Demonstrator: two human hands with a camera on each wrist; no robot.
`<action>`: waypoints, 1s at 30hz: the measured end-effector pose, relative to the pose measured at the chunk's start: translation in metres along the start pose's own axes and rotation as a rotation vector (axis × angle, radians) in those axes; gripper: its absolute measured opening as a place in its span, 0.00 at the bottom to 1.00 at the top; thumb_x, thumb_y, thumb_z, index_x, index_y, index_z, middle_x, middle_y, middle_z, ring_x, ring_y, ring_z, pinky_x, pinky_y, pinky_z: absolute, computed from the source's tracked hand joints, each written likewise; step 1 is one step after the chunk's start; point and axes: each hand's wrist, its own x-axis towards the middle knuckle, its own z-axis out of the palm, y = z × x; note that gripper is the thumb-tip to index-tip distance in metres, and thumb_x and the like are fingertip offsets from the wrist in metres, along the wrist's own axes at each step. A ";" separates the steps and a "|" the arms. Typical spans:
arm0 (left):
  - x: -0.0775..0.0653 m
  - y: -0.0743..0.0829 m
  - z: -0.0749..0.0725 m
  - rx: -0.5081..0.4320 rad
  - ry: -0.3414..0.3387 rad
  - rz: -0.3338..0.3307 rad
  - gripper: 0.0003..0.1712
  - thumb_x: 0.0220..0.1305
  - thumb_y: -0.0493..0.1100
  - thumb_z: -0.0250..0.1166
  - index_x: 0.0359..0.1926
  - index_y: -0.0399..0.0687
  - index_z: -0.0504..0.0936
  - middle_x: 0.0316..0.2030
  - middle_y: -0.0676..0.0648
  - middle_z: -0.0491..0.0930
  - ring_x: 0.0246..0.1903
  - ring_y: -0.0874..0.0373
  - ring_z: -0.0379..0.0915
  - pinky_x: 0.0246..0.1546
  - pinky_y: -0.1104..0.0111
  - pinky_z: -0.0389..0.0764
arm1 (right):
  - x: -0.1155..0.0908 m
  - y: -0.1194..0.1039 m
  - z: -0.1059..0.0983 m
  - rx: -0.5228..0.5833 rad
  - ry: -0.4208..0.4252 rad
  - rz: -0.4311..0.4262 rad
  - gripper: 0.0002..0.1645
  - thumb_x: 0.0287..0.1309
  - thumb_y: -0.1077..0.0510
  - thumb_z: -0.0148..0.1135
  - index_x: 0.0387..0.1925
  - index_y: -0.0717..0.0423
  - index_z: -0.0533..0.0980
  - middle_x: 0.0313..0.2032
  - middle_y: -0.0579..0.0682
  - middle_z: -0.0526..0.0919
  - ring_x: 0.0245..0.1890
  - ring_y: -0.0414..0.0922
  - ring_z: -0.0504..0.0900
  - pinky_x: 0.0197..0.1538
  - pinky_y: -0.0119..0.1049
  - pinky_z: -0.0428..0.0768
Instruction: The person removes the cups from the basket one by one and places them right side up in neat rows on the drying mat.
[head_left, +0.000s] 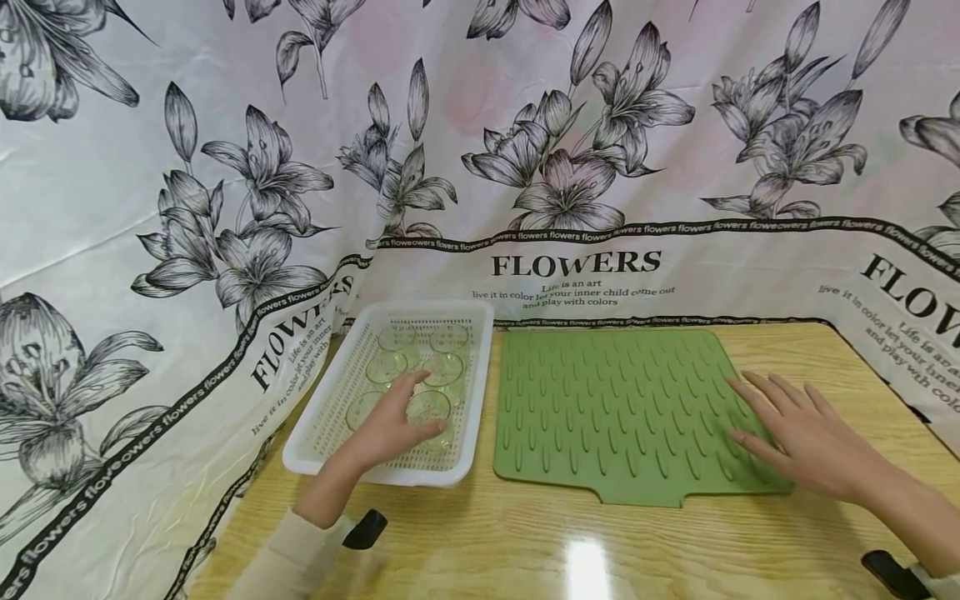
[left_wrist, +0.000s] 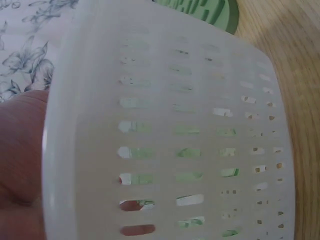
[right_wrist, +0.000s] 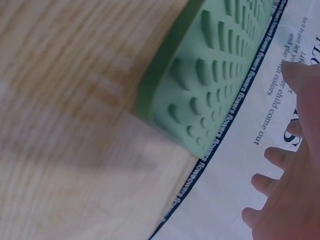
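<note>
A white perforated plastic basket [head_left: 480, 392] on the left of the table holds several clear glasses [head_left: 444, 368] in two columns. My left hand [head_left: 386, 425] reaches over the basket's near part, thumb and fingers spread apart around the near right glass [head_left: 433, 407] in the head view. In the left wrist view the basket's slotted wall [left_wrist: 100, 150] fills most of the frame, hiding the glasses and part of the hand. My right hand [head_left: 813, 437] hovers by the right edge of a green ridged mat [head_left: 607, 408], fingers extended and holding nothing.
The mat lies flat on the light wooden table [head_left: 525, 542], right of the basket, with a tab on its near edge. A white curtain printed with flowers [head_left: 570, 183] hangs behind and along both sides. Dark bands [head_left: 365, 530] sit at both wrists.
</note>
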 end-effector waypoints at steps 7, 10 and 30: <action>-0.002 -0.005 0.005 0.013 -0.012 -0.052 0.51 0.62 0.43 0.74 0.78 0.40 0.55 0.75 0.33 0.58 0.71 0.32 0.59 0.66 0.40 0.70 | -0.014 0.002 0.007 0.007 -0.015 0.027 0.52 0.71 0.47 0.61 0.82 0.54 0.43 0.78 0.68 0.50 0.77 0.70 0.45 0.75 0.58 0.19; -0.002 -0.006 0.006 0.012 -0.013 -0.056 0.51 0.62 0.43 0.75 0.78 0.38 0.55 0.74 0.33 0.58 0.68 0.30 0.62 0.62 0.40 0.74 | -0.020 0.003 0.011 0.016 -0.032 0.044 0.52 0.73 0.47 0.59 0.82 0.54 0.40 0.79 0.67 0.46 0.78 0.69 0.40 0.75 0.55 0.18; -0.004 -0.004 0.008 0.054 -0.042 -0.121 0.51 0.62 0.44 0.74 0.77 0.33 0.56 0.74 0.32 0.61 0.67 0.33 0.65 0.61 0.41 0.75 | -0.050 0.012 0.037 0.098 -0.203 0.170 0.43 0.79 0.47 0.48 0.79 0.69 0.46 0.78 0.71 0.44 0.75 0.75 0.41 0.73 0.67 0.24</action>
